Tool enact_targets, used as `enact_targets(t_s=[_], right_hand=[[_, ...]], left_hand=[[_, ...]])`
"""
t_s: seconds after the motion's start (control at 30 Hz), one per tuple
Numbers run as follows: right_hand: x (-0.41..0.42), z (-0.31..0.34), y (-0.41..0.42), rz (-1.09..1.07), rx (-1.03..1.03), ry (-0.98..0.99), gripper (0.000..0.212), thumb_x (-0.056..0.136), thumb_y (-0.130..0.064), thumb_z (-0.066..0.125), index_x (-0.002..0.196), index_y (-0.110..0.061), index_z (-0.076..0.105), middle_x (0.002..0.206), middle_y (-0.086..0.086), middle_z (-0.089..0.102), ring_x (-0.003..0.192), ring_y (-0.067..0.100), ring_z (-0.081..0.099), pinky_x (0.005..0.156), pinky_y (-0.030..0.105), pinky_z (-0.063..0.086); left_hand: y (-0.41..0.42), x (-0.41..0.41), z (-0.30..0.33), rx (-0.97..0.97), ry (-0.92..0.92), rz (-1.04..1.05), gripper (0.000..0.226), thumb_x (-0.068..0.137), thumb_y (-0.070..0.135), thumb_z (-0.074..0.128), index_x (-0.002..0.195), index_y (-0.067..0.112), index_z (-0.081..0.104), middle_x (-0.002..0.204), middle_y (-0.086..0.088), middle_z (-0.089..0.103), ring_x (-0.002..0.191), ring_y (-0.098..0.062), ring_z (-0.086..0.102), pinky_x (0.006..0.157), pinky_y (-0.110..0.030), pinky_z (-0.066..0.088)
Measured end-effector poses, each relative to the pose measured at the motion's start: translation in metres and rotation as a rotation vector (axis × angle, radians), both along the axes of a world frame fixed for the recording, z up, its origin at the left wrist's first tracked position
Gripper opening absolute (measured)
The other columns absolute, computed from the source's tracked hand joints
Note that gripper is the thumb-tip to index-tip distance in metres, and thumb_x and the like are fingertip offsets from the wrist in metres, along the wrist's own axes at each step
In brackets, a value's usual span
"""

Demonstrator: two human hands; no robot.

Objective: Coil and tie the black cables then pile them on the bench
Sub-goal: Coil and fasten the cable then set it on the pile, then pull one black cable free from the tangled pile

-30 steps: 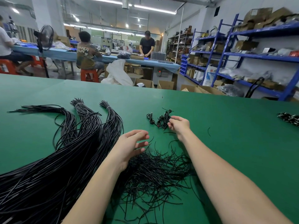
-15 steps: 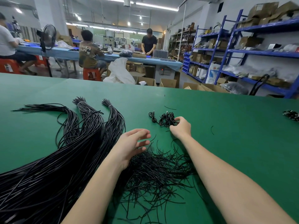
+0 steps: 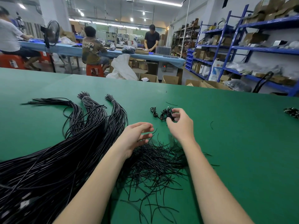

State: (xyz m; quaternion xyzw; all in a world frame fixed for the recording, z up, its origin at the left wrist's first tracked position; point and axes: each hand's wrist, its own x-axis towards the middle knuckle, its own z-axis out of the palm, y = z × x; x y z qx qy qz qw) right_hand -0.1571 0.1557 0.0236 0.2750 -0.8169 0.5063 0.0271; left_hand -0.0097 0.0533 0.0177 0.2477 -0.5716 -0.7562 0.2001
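Note:
Long black cables (image 3: 53, 160) lie in thick bundles across the left of the green bench (image 3: 234, 143), their far ends banded. A heap of short black tie wires (image 3: 155, 164) lies between my forearms. A small pile of coiled, tied cables (image 3: 159, 113) sits further out. My right hand (image 3: 180, 126) hovers at the pile's right edge with fingers loosely spread, holding nothing that I can see. My left hand (image 3: 137, 136) floats palm-inward above the tie wires, fingers relaxed and empty.
Another dark coiled bundle (image 3: 292, 112) lies at the bench's far right edge. A stray tie wire (image 3: 211, 125) lies right of my hand. Beyond the bench are cardboard boxes (image 3: 169, 79), blue shelving (image 3: 258, 50) and people at a blue table (image 3: 68, 47).
My right hand reached out to the coiled pile, then lifted back from it with its fingers opening. My left hand has stayed over the tie wires.

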Motion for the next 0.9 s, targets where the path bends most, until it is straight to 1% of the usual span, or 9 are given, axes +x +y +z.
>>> enact_targets(t_s=[0.1,0.17,0.3,0.43,0.5,0.57,0.67,0.83,0.9], right_hand=[[0.05,-0.024,0.017,-0.004,-0.15,-0.02,0.023,0.092,-0.02,0.066,0.114,-0.026,0.064,0.099,-0.013,0.069,0.097,0.012,0.064,0.09,0.028,0.048],[0.071,-0.039,0.025,0.005,-0.196,-0.053,0.02,0.092,-0.018,0.065,0.109,-0.029,0.066,0.093,-0.016,0.069,0.095,0.008,0.065,0.086,0.024,0.047],[0.078,-0.047,0.031,-0.009,-0.197,-0.051,0.018,0.093,-0.016,0.062,0.104,-0.03,0.067,0.09,-0.016,0.07,0.094,0.007,0.066,0.087,0.029,0.053],[0.078,-0.047,0.029,0.007,-0.132,-0.022,0.018,0.094,-0.018,0.06,0.102,-0.031,0.067,0.09,-0.016,0.069,0.097,0.011,0.065,0.089,0.038,0.055],[0.08,-0.049,0.027,0.027,-0.1,-0.032,0.017,0.095,-0.019,0.06,0.102,-0.032,0.066,0.093,-0.015,0.068,0.101,0.012,0.064,0.091,0.039,0.054],[0.082,-0.051,0.025,0.053,-0.075,-0.034,0.015,0.095,-0.022,0.059,0.101,-0.033,0.067,0.094,-0.016,0.068,0.102,0.011,0.063,0.092,0.037,0.054],[0.084,-0.05,0.021,0.096,-0.046,-0.023,0.013,0.094,-0.023,0.062,0.096,-0.032,0.07,0.091,-0.018,0.069,0.1,0.009,0.063,0.089,0.035,0.055],[0.085,-0.05,0.018,0.115,-0.037,-0.036,0.012,0.095,-0.023,0.063,0.094,-0.03,0.073,0.09,-0.016,0.07,0.095,0.006,0.065,0.085,0.03,0.055],[0.085,-0.05,0.017,0.12,-0.043,-0.037,0.012,0.095,-0.024,0.064,0.093,-0.03,0.074,0.09,-0.016,0.071,0.093,0.002,0.065,0.081,0.022,0.053]], left_hand=[[0.003,0.0,0.001,-0.023,0.001,0.005,0.011,0.097,0.019,0.064,0.096,0.013,0.073,0.09,0.001,0.076,0.069,-0.009,0.068,0.061,-0.019,0.054],[0.004,0.0,0.0,-0.119,-0.032,0.035,0.011,0.096,0.018,0.064,0.092,0.013,0.073,0.087,0.0,0.075,0.065,-0.009,0.067,0.058,-0.018,0.053],[-0.004,0.001,-0.007,-0.714,-0.324,0.194,0.01,0.088,0.03,0.067,0.083,0.022,0.073,0.085,0.004,0.075,0.078,-0.013,0.071,0.076,-0.027,0.053],[-0.011,0.006,-0.012,-0.934,-0.475,0.299,0.01,0.087,0.038,0.065,0.083,0.029,0.067,0.082,0.014,0.069,0.083,-0.013,0.066,0.071,-0.027,0.046],[-0.019,0.011,-0.019,-1.063,-0.602,0.355,0.009,0.088,0.037,0.062,0.09,0.03,0.067,0.09,0.011,0.07,0.091,-0.018,0.065,0.073,-0.029,0.045],[-0.027,0.015,-0.025,-1.181,-0.756,0.356,0.018,0.091,0.034,0.058,0.104,0.026,0.067,0.104,0.001,0.071,0.105,-0.026,0.062,0.084,-0.035,0.047],[-0.036,0.019,-0.031,-1.251,-0.923,0.333,0.024,0.092,0.035,0.058,0.111,0.022,0.064,0.114,-0.004,0.065,0.115,-0.03,0.055,0.095,-0.042,0.042],[-0.041,0.019,-0.035,-1.25,-0.963,0.351,0.021,0.093,0.03,0.058,0.11,0.02,0.067,0.117,-0.006,0.064,0.114,-0.03,0.056,0.096,-0.041,0.043],[-0.042,0.02,-0.035,-1.245,-0.978,0.358,0.021,0.092,0.027,0.058,0.109,0.02,0.07,0.116,-0.007,0.066,0.113,-0.03,0.058,0.096,-0.041,0.043]])
